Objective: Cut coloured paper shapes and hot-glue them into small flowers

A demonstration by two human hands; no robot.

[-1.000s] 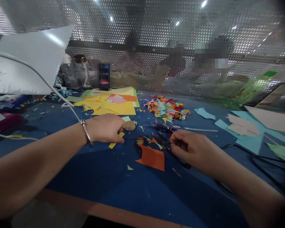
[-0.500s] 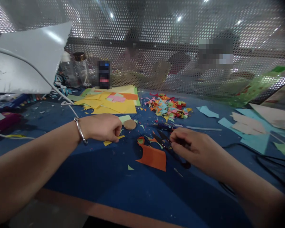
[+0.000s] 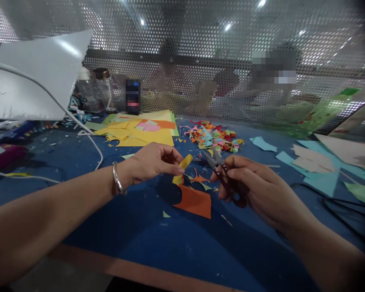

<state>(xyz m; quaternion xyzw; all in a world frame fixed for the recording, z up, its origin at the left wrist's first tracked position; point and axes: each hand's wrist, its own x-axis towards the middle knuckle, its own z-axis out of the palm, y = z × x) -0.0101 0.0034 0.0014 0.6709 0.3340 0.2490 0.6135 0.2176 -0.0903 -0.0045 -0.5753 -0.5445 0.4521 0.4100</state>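
Note:
Between thumb and fingers, my left hand (image 3: pixel 153 164) pinches a narrow strip of yellow paper (image 3: pixel 186 163) above the table. My right hand (image 3: pixel 246 176) grips a pair of scissors (image 3: pixel 223 174) with dark red handles; the blades are parted and point up and left, a little apart from the strip. Below and between the hands lies an orange paper piece (image 3: pixel 196 202) with a curved cut in its left edge. Small orange and green offcuts (image 3: pixel 199 177) lie just beyond it. A green scrap (image 3: pixel 166 214) rests nearer to me.
Yellow sheets (image 3: pixel 134 136) are stacked behind my left hand. A heap of colourful paper scraps (image 3: pixel 213 136) lies at the back. Blue paper (image 3: pixel 322 178) and a black cable (image 3: pixel 328 198) are at right. Bottles (image 3: pixel 105 91) and a perforated metal screen (image 3: pixel 194 32) stand behind.
My left hand has lifted the yellow strip off the table and moved right with it. My right hand has raised the scissors from the table.

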